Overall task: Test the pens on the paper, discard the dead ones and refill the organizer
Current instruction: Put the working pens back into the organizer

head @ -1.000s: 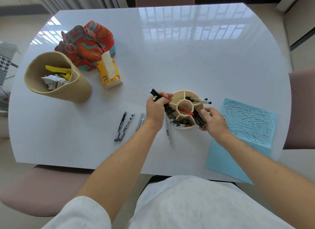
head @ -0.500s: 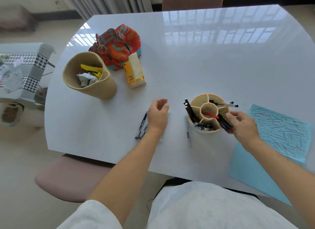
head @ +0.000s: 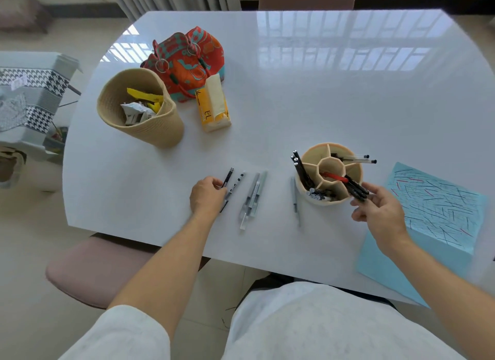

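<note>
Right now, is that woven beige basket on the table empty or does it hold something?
Not empty. The woven beige basket holds crumpled white paper and yellow scraps.

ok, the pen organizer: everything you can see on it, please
The pen organizer is a round tan cup, plastic by the look, standing upright on the white table. Thin walls split it into a polygonal centre cell ringed by wedge cells. Black pens lean out on its left, two clear pens at the back right, a red pen across the middle, capped ones in front. The right hand holds black pens at its right rim. A grey pen lies just left.
</note>
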### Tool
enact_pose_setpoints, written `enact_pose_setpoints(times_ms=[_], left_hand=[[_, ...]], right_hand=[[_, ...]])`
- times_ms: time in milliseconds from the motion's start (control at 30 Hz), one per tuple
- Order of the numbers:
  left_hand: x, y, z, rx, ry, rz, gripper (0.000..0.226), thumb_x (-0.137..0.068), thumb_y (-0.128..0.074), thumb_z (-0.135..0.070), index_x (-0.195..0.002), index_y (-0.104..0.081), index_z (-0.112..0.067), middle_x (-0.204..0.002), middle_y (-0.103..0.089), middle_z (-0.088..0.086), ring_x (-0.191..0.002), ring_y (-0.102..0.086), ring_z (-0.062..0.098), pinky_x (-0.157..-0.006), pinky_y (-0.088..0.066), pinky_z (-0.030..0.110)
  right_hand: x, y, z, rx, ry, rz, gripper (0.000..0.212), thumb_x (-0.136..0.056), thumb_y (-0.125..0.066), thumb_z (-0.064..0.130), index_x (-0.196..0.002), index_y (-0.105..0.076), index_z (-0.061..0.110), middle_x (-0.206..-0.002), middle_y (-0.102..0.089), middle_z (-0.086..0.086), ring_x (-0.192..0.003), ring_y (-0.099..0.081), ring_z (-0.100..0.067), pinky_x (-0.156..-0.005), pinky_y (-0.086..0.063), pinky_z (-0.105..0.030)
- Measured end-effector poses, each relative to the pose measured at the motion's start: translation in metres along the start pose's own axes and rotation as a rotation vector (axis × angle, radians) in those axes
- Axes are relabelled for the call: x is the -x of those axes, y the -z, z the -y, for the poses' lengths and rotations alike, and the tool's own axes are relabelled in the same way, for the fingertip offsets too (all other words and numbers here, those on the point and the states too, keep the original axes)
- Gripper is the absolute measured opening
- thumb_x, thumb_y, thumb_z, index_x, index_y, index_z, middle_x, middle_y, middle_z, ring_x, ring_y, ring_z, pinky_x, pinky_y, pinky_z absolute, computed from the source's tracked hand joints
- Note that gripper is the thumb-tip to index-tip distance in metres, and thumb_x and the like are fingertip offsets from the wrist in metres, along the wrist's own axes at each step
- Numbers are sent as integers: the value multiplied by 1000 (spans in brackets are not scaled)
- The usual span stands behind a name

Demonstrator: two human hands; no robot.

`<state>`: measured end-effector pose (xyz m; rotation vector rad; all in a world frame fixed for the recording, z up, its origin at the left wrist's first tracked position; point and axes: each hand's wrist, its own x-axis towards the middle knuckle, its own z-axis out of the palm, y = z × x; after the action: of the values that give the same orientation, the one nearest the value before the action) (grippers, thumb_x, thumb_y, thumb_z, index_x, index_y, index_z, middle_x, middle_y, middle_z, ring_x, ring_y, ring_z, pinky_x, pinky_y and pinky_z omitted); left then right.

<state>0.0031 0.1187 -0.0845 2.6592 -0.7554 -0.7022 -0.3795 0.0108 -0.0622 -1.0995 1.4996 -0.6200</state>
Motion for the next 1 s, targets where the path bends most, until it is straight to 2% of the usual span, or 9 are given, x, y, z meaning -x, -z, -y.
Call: enact_pose_setpoints(times_ms=[200,300,433,533,600,700,800,867,1000], left_hand=[[4,2,-7,58,-83,38,20,-81,-67,-28,-99,-75,-24,-98,-74,-7,-93,-67,14,-79,-47,22],[15,7,-17,188,-129,50,17,-82,-68,-26,-97,-76,-23,-91,-75,-9,-84,-67,8,-80,-50,22],[41,8,-31,388,-173,117,9,-78,-71,-23,-85,-73,-28,-74,-72,-14,-68,-67,-1,-63,-51,13],[63,5,-41,524,-180,218,10,-76,-73,-18,-84,-71,-25,-77,-74,-8,-73,-71,9,-67,-56,19],[77,2,-50,667,-173,296,9,-76,-72,-10,-83,-70,-16,-75,-74,0,-73,-73,18,-66,-58,26],[94,-3,-65,900,-173,394,8,-80,-70,-2,-85,-65,-5,-78,-75,10,-79,-75,26,-68,-58,28],[105,-3,-79,1003,-170,429,14,-78,-74,-14,-88,-66,-7,-88,-76,13,-87,-75,27,-71,-59,28],[110,-4,-88,1037,-166,426,15,-77,-76,-17,-87,-67,-10,-89,-76,12,-85,-74,25,-69,-59,29],[120,-10,-106,1072,-180,432,9,-83,-75,-7,-87,-66,-6,-82,-73,16,-79,-74,28,-69,-59,31]], right_hand=[[-4,-12,8,-57,-14,-31,48,-88,-81,35,-129,-63,20,-87,-72,-12,-55,-63,-16,-68,-59,-39],[-8,-8,8,-89,-35,-14,46,-88,-80,33,-128,-64,18,-87,-73,-13,-56,-63,-17,-64,-57,-36],[-3,-6,9,-105,-64,26,47,-89,-80,28,-129,-61,14,-85,-76,-12,-55,-63,-16,-58,-58,-28],[5,-10,9,-96,-82,42,52,-86,-83,27,-129,-57,14,-85,-78,-10,-55,-62,-16,-58,-58,-30],[8,-13,8,-73,-89,37,55,-84,-85,26,-130,-55,15,-90,-76,-15,-57,-63,-16,-61,-59,-33],[11,-18,5,-37,-91,17,56,-85,-85,27,-130,-55,16,-94,-72,-18,-58,-65,-16,-62,-61,-34],[10,-18,3,-11,-97,-2,49,-92,-77,30,-132,-55,13,-92,-74,-13,-57,-65,-16,-61,-59,-32],[8,-17,4,-16,-106,-15,45,-94,-74,35,-129,-57,13,-89,-75,-11,-55,-64,-15,-58,-57,-31],[4,-17,9,-21,-139,-21,40,-91,-77,38,-117,-60,14,-85,-75,-11,-52,-63,-14,-54,-56,-28]])
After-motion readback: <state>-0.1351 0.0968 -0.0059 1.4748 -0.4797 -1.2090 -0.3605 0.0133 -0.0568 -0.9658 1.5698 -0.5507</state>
